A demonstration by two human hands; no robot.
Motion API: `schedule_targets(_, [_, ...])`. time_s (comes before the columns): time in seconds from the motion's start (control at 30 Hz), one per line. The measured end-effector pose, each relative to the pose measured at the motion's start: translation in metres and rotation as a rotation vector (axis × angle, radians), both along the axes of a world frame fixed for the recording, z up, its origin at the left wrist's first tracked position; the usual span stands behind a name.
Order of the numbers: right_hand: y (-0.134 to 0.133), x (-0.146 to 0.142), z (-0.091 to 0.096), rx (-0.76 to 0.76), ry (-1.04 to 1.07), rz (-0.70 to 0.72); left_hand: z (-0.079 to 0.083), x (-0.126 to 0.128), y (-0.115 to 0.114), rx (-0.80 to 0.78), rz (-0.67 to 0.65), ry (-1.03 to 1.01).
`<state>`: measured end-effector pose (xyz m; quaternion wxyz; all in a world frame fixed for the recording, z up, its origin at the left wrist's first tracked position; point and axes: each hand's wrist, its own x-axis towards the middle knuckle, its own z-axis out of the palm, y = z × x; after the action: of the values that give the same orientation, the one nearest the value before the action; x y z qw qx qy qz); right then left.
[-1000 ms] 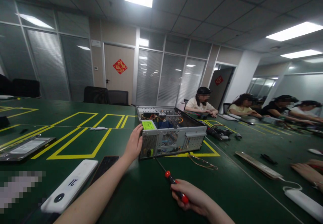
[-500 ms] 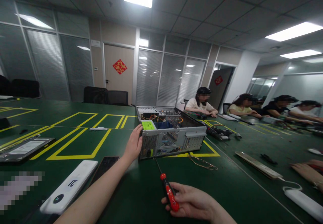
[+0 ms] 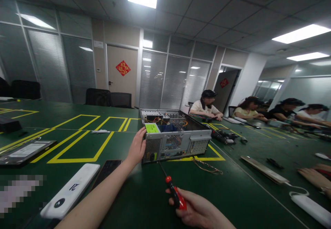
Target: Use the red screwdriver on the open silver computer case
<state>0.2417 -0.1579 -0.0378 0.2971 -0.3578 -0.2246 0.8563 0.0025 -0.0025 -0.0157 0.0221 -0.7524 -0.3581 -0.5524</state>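
Note:
An opened computer case (image 3: 176,141) lies on the green table, its perforated back panel facing me. Inside are loose coloured wires and a part with a bright green label (image 3: 152,128). My left hand (image 3: 136,148) grips the case's near left corner, fingers along its side and top edge. My right hand (image 3: 190,205) is closed round the handle of a red and black screwdriver (image 3: 176,196). The thin shaft slants up and left, its tip at the lower edge of the back panel; whether it touches a screw I cannot tell.
A hard drive (image 3: 27,151), a white device marked 21 (image 3: 71,191) and a dark phone (image 3: 107,174) lie left. Thin wires (image 3: 207,165) lie by the case. Black parts (image 3: 223,136), a beige bar (image 3: 263,168) and a white power bank (image 3: 311,208) lie right. Several people sit beyond.
My right hand has turned the screwdriver handle and shifted it slightly right, with the tip in about the same place. My left hand and the case have not moved.

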Motion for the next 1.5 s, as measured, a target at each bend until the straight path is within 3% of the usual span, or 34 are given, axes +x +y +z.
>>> schedule_targets(0.2, [-0.006, -0.006, 0.009, 0.128, 0.026, 0.105, 0.0, 0.0, 0.0, 0.003, -0.011, -0.004])
schedule_targets(0.3, [-0.005, -0.008, 0.008, 0.105, 0.029, -0.002, 0.001, 0.0, 0.0, 0.005, -0.007, -0.003])
schedule_targets(0.5, [0.002, -0.004, -0.002, -0.086, 0.042, -0.172, 0.001, 0.0, -0.001, -0.007, 0.002, 0.0])
schedule_targets(0.7, [0.0, -0.001, 0.001, -0.01, 0.133, 0.003, 0.001, 0.0, -0.002, -0.029, 0.001, 0.002])
schedule_targets(0.9, [-0.005, -0.006, 0.007, 0.137, 0.036, 0.104, 0.001, 0.0, -0.002, -0.014, -0.001, 0.001])
schedule_targets(1.2, [0.002, -0.003, -0.008, -0.004, 0.026, -0.15, 0.001, 0.0, -0.001, 0.015, -0.004, 0.002])
schedule_targets(1.37, [0.001, -0.001, -0.006, 0.055, -0.019, -0.076, 0.001, 0.0, -0.002, 0.01, 0.012, 0.008])
schedule_targets(1.5, [-0.003, -0.002, 0.003, 0.123, 0.017, 0.07, 0.001, 0.0, -0.002, 0.002, -0.003, 0.008])
